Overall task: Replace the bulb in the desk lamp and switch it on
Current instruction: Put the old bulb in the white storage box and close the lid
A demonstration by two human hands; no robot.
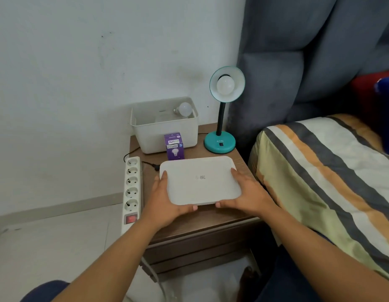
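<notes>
**Lid in both hands, lamp untouched**

The left hand point(167, 199) and right hand point(247, 192) hold a white lid point(200, 180) by its two short ends, thumbs on top, fingers curled under the near edge. Both hands are closed on it; whether it rests on the nightstand point(211, 221) or is lifted just clear cannot be told.

Just beyond the lid stands a purple bulb box point(174, 147), and behind that an open white bin point(165, 125) with a loose bulb point(184, 109) lying in its far right corner. Beyond the right hand, near the nightstand's back edge, stands the teal lamp point(220, 136), its shade tilted toward the camera with a bulb point(225, 85) screwed in and unlit. A power strip point(131, 188) lies just outside the left hand.

This looks like the preparing step: the bin is uncovered, and the bulb swap has not begun. The next move probably calls for setting the lid down out of the way, freeing both hands. One hand should then steady the shade while the other grips the fitted bulb and unscrews it. The gooseneck may flex, so support matters.
</notes>
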